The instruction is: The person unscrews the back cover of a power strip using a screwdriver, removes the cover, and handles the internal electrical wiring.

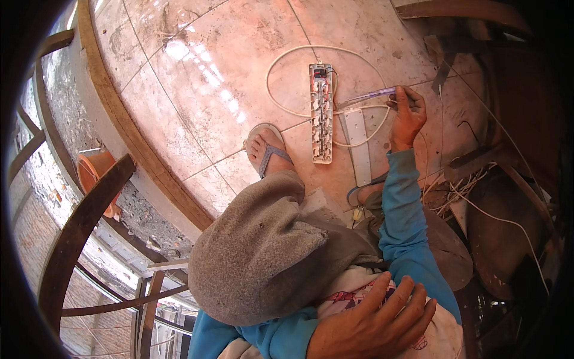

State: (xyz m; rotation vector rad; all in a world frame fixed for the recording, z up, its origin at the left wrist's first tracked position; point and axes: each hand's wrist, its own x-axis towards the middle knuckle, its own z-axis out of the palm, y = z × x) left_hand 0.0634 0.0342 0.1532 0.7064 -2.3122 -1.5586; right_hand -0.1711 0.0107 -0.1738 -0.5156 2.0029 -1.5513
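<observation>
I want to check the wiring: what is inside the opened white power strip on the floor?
Inside the opened white power strip, rows of metal contacts and thin wires show along its length. Its underside and the tile beneath are covered.

An orange pot (94,173) sits beyond the tiled floor's (197,72) wooden edge (128,128).

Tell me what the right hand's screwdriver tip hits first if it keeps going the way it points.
The right hand holds a translucent purple screwdriver pointing left. It would probably first meet the opened white power strip with its exposed contacts, though depth is unclear.
</observation>
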